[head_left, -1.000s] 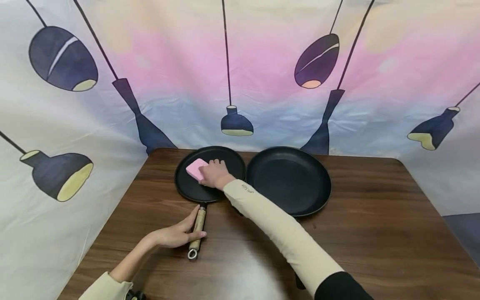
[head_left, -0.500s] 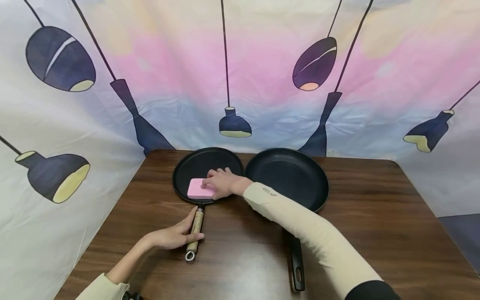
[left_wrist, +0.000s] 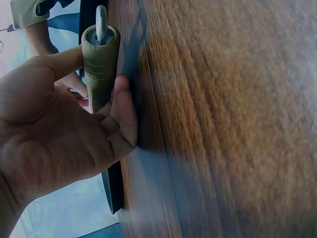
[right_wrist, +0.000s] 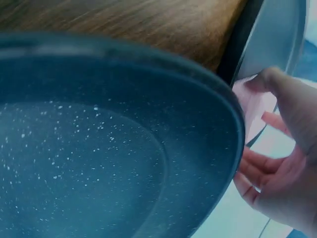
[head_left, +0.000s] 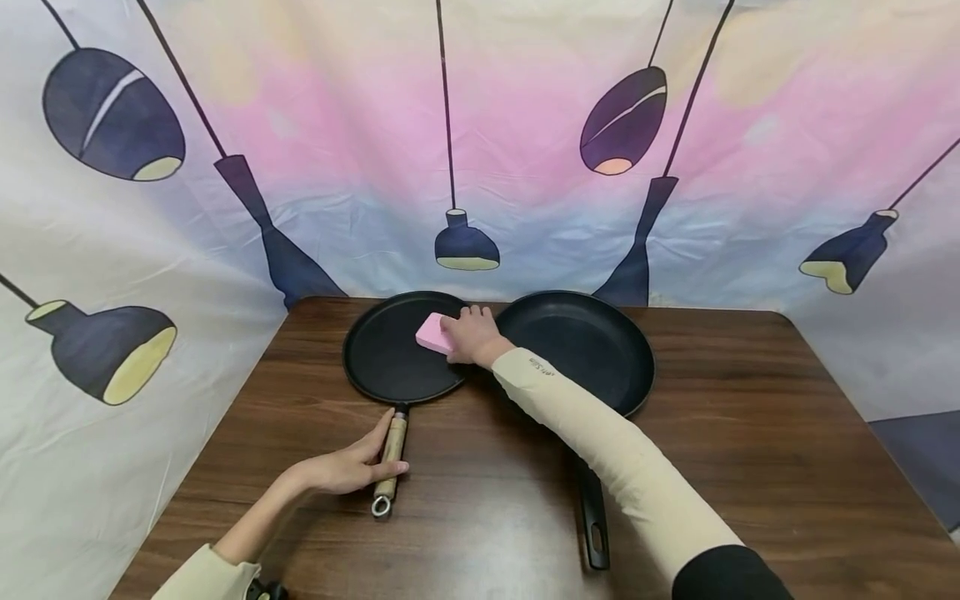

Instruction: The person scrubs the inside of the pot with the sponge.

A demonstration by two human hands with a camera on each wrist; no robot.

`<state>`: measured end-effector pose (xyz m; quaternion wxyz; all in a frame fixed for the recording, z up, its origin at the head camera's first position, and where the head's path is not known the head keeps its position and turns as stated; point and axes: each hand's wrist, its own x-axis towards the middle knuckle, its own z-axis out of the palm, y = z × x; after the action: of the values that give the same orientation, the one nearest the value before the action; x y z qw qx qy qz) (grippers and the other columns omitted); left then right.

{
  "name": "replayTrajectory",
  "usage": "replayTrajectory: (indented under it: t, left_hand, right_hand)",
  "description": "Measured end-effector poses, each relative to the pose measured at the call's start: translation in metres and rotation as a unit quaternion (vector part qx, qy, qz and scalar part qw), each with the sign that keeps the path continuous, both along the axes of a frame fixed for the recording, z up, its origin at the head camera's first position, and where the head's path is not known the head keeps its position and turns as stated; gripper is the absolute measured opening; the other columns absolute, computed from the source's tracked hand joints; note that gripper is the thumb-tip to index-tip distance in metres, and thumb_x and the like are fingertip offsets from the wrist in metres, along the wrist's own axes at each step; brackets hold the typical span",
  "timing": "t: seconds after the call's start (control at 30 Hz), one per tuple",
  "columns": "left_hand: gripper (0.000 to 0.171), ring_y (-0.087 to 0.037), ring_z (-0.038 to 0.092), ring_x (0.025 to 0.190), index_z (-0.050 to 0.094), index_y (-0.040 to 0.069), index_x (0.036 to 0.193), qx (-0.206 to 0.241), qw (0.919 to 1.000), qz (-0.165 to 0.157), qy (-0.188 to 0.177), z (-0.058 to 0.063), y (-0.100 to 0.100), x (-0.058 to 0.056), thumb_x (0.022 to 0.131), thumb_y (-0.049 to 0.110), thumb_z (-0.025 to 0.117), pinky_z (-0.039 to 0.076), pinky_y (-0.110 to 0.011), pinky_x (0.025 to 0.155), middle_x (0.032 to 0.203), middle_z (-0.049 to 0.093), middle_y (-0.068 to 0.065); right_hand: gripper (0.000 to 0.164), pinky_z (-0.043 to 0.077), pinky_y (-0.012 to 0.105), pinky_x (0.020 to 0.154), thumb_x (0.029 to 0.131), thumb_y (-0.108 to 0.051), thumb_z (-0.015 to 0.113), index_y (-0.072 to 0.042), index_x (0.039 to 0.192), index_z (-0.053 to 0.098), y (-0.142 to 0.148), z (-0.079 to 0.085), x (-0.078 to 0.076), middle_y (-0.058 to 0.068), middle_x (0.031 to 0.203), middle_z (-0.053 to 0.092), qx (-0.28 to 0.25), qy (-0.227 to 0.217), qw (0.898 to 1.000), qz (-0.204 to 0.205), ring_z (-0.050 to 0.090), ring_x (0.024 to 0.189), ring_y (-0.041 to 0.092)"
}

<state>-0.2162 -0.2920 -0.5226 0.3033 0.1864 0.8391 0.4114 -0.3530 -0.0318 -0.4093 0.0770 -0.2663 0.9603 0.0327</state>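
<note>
In the head view my left hand [head_left: 341, 471] holds the wooden handle [head_left: 394, 442] of a flat black griddle pan [head_left: 382, 354]. The left wrist view shows the thumb on one side of that handle [left_wrist: 100, 64] and the fingers on the other. Over the right part of the pan, my right hand [head_left: 474, 336] grips a pink sponge [head_left: 431, 332] against its surface. From the right wrist, the sponge [right_wrist: 253, 104] appears between thumb and fingers, partly hidden by the rim of a deeper black frying pan [right_wrist: 99, 158].
The frying pan [head_left: 573, 342] stands just right of the griddle pan, its black handle [head_left: 592, 517] pointing to the front under my right forearm. Both pans sit at the back of a brown wooden table [head_left: 750, 433]. A cloth printed with lamps [head_left: 525, 150] hangs behind.
My right hand moved the sponge from the griddle pan's upper left to its lower front edge, then up and right to its right side. The left hand stays on the handle.
</note>
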Motion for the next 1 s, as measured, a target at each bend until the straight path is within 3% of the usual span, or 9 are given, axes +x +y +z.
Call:
replayTrajectory:
  t: [0.07,0.2,0.37,0.47,0.57,0.7,0.77,1.0]
  left_hand:
    - [0.108,-0.037,-0.012,0.157,-0.019,0.017,0.162,0.006,0.9999,-0.006,0.009,0.001,0.000,0.001,0.099,0.053,0.061,0.008,-0.064,0.124,0.170,-0.020,-0.014]
    - [0.107,-0.036,-0.011,0.157,-0.019,0.018,0.162,0.003,0.9999,-0.003,0.014,0.001,0.000,0.002,0.100,0.052,0.061,0.009,-0.063,0.124,0.170,-0.019,-0.014]
    - [0.111,-0.026,-0.014,0.157,-0.018,0.024,0.162,0.010,0.9998,0.015,-0.008,0.005,0.002,0.003,0.095,0.059,0.064,0.004,-0.061,0.126,0.170,-0.020,-0.005]
    - [0.114,-0.025,-0.013,0.157,-0.018,0.024,0.162,0.012,0.9997,0.016,-0.015,0.004,0.003,0.003,0.093,0.062,0.065,0.004,-0.061,0.126,0.170,-0.020,-0.004]
    - [0.116,-0.026,-0.012,0.157,-0.018,0.022,0.162,0.012,0.9997,0.016,-0.015,0.002,0.004,0.003,0.093,0.062,0.065,0.004,-0.060,0.126,0.170,-0.020,-0.006]
    - [0.115,-0.026,-0.011,0.157,-0.018,0.020,0.162,0.007,0.9999,0.013,-0.008,-0.001,0.005,0.002,0.093,0.062,0.065,0.005,-0.060,0.126,0.170,-0.019,-0.007]
    - [0.115,-0.025,-0.012,0.157,-0.019,0.021,0.162,0.004,0.9999,0.012,-0.008,-0.001,0.005,0.001,0.094,0.063,0.064,0.005,-0.059,0.126,0.170,-0.020,-0.007]
    - [0.114,-0.029,-0.015,0.157,-0.020,0.022,0.161,0.001,0.9995,0.019,-0.025,0.003,0.000,0.003,0.094,0.062,0.063,0.003,-0.064,0.125,0.169,-0.023,-0.007]
  right_hand:
    - [0.060,0.037,0.048,0.109,0.096,-0.048,0.068,-0.027,0.148,0.048,-0.003,0.000,0.002,0.012,0.136,0.057,0.008,-0.003,1.000,0.017,0.050,0.126,0.030]
    - [0.061,0.037,0.050,0.109,0.097,-0.052,0.065,-0.032,0.151,0.047,-0.003,0.003,0.004,0.012,0.139,0.057,0.016,-0.007,0.999,0.032,0.051,0.128,0.030]
    - [0.052,0.035,0.050,0.111,0.098,-0.052,0.064,-0.028,0.143,0.054,-0.002,0.004,-0.001,0.012,0.135,0.059,0.014,0.025,0.999,-0.045,0.052,0.128,0.030]
    - [0.052,0.038,0.049,0.109,0.099,-0.053,0.061,-0.021,0.140,0.056,-0.007,0.001,-0.001,0.014,0.133,0.061,0.022,0.030,0.997,-0.061,0.054,0.125,0.031]
    - [0.058,0.041,0.048,0.108,0.099,-0.056,0.059,-0.020,0.145,0.052,-0.011,0.001,0.004,0.015,0.134,0.060,0.031,0.021,0.999,-0.030,0.054,0.125,0.031]
    - [0.066,0.038,0.049,0.114,0.096,-0.060,0.061,-0.033,0.154,0.043,-0.011,0.004,0.011,0.014,0.142,0.055,0.031,-0.002,0.999,0.027,0.051,0.131,0.030]
    - [0.068,0.037,0.049,0.114,0.096,-0.061,0.061,-0.038,0.156,0.040,-0.010,0.006,0.012,0.013,0.144,0.054,0.034,-0.005,0.999,0.032,0.051,0.133,0.030]
    - [0.063,0.034,0.048,0.112,0.096,-0.066,0.056,-0.027,0.145,0.055,-0.018,0.001,0.000,0.011,0.142,0.060,0.053,0.036,0.992,-0.110,0.050,0.131,0.031]
